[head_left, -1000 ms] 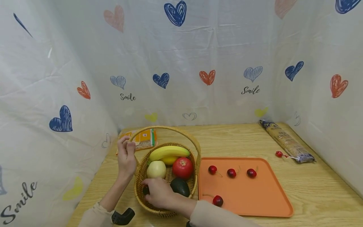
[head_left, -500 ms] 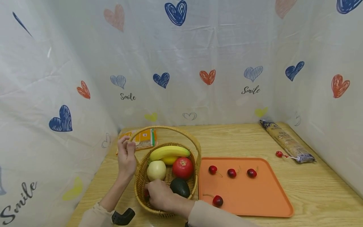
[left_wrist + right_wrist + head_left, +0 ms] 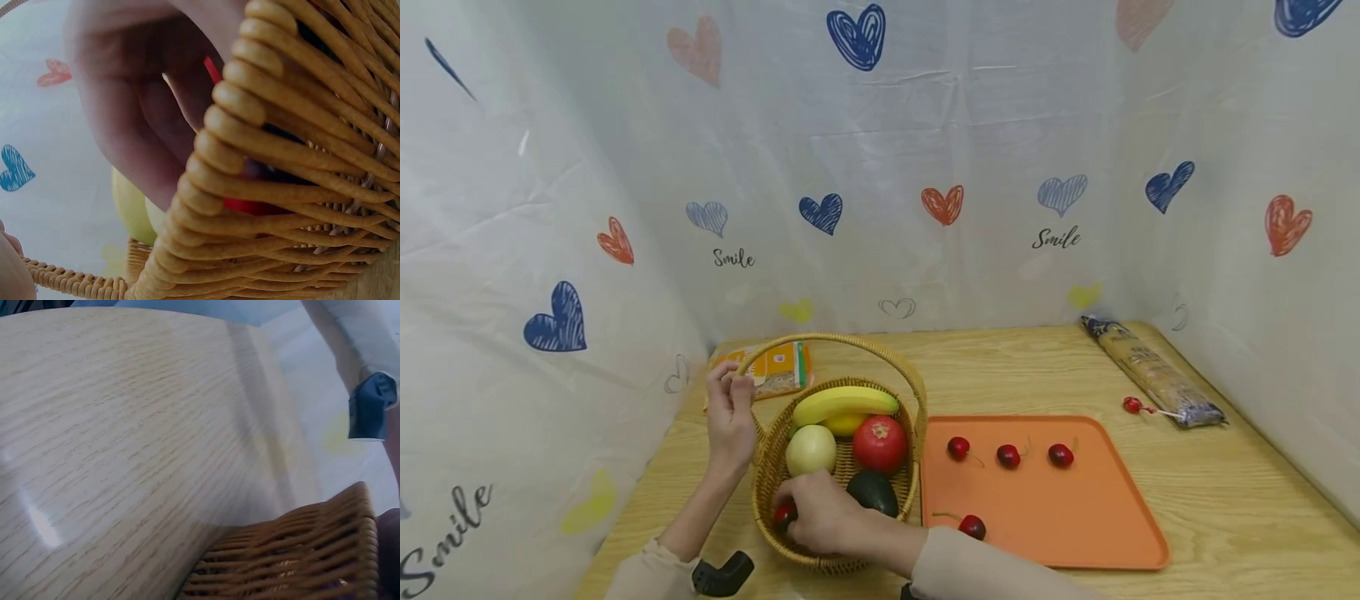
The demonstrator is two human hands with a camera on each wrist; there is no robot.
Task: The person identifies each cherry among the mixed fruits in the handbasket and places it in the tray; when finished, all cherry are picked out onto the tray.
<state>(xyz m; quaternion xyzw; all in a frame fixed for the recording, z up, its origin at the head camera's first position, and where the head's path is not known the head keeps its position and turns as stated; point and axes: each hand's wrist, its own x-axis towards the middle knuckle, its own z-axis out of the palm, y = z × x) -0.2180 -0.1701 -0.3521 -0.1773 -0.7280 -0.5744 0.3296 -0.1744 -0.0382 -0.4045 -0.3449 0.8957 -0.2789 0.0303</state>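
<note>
My left hand grips the left side of the wicker basket's arched handle. Inside the basket, at its front left, my right hand reaches down with bent fingers against a small dark red fruit; its kind is mostly hidden. Also in the basket are bananas, a pale yellow-green round fruit, a pomegranate and a dark green avocado. Through the weave in the left wrist view, red and dark patches show below the fingers of my right hand.
Right of the basket lies an orange tray with several cherries on it. Farther right are a long wrapped package and a small red-wrapped lollipop. An orange packet lies behind the basket. Printed curtains surround the wooden table.
My right hand has shifted slightly within the basket, and more of the red fruit shows beside its fingers. The left hand keeps its hold on the handle; the head view has turned slightly.
</note>
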